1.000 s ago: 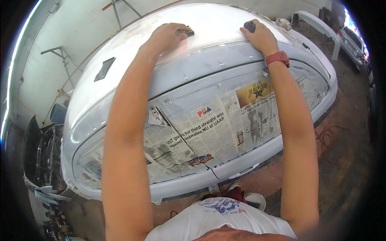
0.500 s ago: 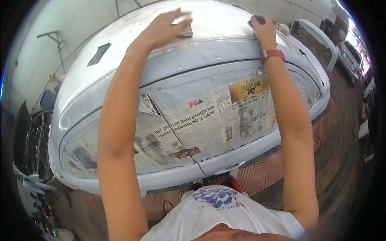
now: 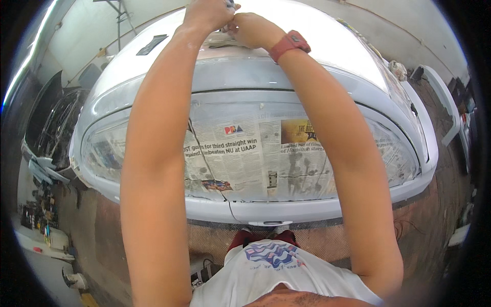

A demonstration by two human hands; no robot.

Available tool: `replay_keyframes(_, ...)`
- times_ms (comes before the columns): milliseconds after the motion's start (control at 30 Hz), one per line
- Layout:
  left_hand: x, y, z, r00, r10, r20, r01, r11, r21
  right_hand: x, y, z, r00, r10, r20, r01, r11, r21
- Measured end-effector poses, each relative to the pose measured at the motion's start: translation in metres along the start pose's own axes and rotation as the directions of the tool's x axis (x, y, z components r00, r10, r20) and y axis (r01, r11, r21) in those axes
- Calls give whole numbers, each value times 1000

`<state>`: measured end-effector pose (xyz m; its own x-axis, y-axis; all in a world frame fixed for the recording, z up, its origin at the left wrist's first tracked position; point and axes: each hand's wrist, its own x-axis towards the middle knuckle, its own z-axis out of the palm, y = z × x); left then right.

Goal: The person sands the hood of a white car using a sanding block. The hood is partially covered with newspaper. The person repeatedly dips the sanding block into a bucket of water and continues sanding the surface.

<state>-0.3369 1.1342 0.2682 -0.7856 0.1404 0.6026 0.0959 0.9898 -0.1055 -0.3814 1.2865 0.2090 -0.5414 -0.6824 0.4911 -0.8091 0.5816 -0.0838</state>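
My left hand is over the white car roof, its fingers closed round a small dark block partly cut off by the upper picture edge. Right beside it, my right hand, with a red watch on the wrist, has its fingers curled together. Whatever those fingertips pinch is hidden. Under the two hands lies a thin grey-brown sheet near the roof's edge; whether the right fingers grip it is unclear.
Newspaper masks the car's window below the roof edge, with a dark cord across it. A dark grey strip lies on the roof at left. Loose car panels stand at right; more parts are at left.
My right hand has swung left across the roof to meet the left hand. The dark block, earlier in my right hand, now shows at my left fingers. The view has shifted.
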Motion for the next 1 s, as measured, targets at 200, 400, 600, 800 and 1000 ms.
replay_keyframes(200, -39, -75, 4, 992, -82, -93, 69, 989, -131, 24, -7, 13, 999, -26, 35, 25, 999, 33)
replay_keyframes(400, -132, -160, 38, 936, -319, -150, 297, 942, -153, 12, -5, -4, 995, 30, 100, -48, 982, 184)
replay_keyframes(600, -136, -160, 36, 934, -308, -181, 266, 938, -222, 8, 18, -7, 981, 39, 189, -81, 972, 222)
replay_keyframes(800, -142, -162, 42, 918, -349, -187, 295, 918, -264, 5, -16, -7, 978, 94, 187, -105, 993, 49)
replay_keyframes(1000, -133, -157, 40, 914, -347, -210, 295, 924, -243, 17, 9, -8, 984, -42, 173, 32, 998, 63)
